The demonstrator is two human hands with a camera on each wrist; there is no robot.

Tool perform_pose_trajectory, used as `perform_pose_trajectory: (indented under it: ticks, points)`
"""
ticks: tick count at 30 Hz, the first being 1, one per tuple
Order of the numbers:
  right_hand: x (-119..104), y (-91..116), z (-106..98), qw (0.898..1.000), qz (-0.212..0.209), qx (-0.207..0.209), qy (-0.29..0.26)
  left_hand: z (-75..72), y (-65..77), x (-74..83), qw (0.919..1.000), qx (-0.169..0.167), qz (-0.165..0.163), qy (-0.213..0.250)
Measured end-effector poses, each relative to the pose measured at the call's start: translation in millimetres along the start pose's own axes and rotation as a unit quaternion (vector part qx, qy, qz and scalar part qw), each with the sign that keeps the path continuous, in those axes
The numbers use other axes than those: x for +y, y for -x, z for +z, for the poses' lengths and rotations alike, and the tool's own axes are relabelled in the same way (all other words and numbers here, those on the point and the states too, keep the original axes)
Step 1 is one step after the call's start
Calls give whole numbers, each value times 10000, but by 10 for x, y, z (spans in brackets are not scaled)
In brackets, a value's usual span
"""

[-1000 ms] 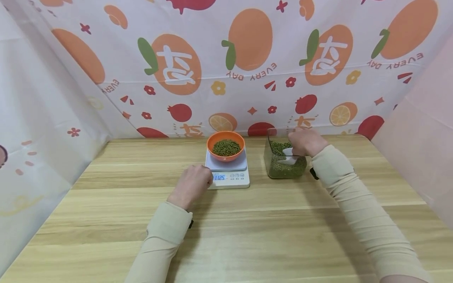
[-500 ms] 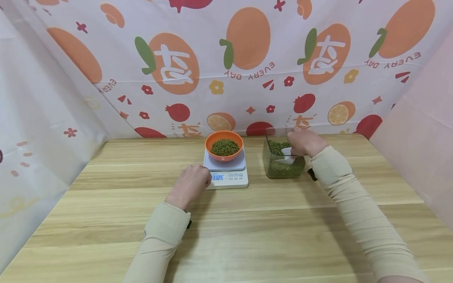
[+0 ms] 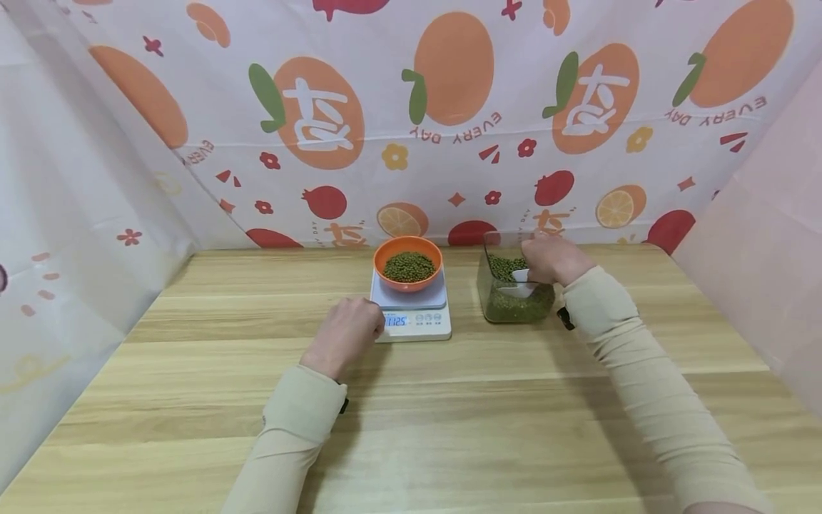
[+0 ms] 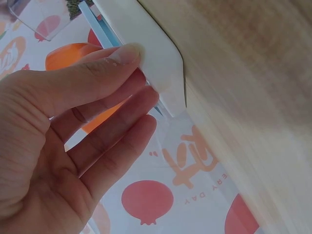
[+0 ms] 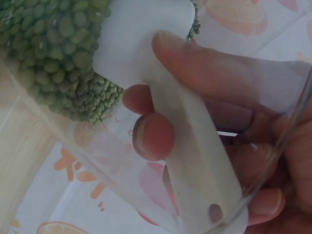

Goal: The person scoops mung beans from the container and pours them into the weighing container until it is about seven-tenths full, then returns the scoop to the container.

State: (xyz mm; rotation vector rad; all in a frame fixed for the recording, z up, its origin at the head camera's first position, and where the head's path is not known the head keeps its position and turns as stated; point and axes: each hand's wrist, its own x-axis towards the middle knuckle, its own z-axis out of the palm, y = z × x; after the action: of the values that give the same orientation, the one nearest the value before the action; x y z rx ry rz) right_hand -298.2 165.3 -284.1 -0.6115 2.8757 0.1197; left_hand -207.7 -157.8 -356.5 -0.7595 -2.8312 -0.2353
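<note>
An orange bowl (image 3: 408, 275) of green mung beans (image 3: 409, 267) stands on a white kitchen scale (image 3: 417, 327), its display reading about 112.5, though a decimal point is hard to make out. At the scale's left side my left hand (image 3: 347, 330) rests with loosely bent fingers; in the left wrist view the thumb and fingertips (image 4: 146, 129) lie at its edge. My right hand (image 3: 554, 258) grips the handle of a white scoop (image 5: 195, 161) inside a clear container (image 3: 486, 289). The scoop's blade is among the beans (image 5: 53, 48), partly hidden by them and the container wall.
Both scale and container stand on a wood-grain table (image 3: 443, 421), near its back edge. A white curtain (image 3: 392, 193) printed with fruit hangs just behind them, and pale sheets hang at left and right.
</note>
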Motion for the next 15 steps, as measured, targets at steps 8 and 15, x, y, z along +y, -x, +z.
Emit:
perform_pose_trajectory:
  ticks: [8, 15]
  points:
    - [19, -18, 19, 9999, -56, 44, -78, -6, 0, 12, 10000, 23, 41, -29]
    - [-1, -50, 53, 9999, -39, 100, -100, -10, 4, 9, 10000, 40, 23, 11]
